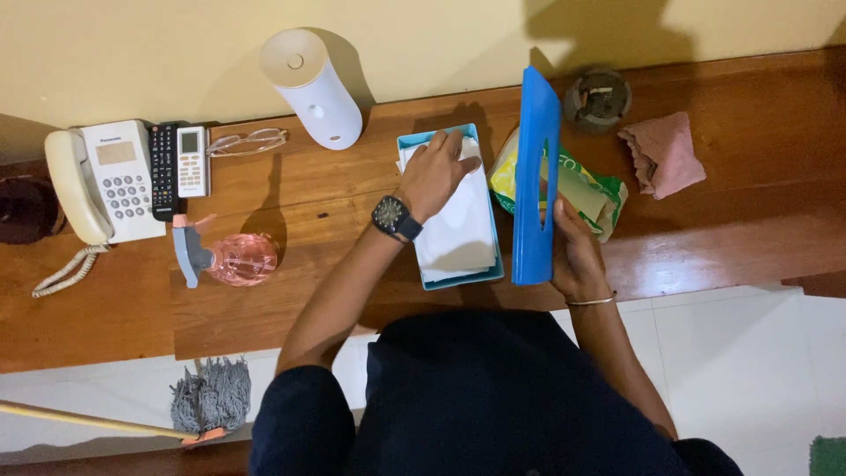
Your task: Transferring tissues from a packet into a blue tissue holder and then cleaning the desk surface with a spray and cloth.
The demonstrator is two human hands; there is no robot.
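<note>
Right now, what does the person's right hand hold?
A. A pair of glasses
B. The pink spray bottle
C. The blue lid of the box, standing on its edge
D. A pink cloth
C: the right hand grips the blue lid upright on its edge beside the open blue box, while the left hand rests on the white tissues inside.

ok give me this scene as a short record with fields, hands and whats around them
left hand: palm down on white tissues in a light blue box
right hand: holds a blue lid up on its edge
behind lid: green and yellow packet
right side: pink cloth, round dark dish
left side: phone, two remotes, glasses, pink spray bottle, white cylinder
floor: mop
</note>
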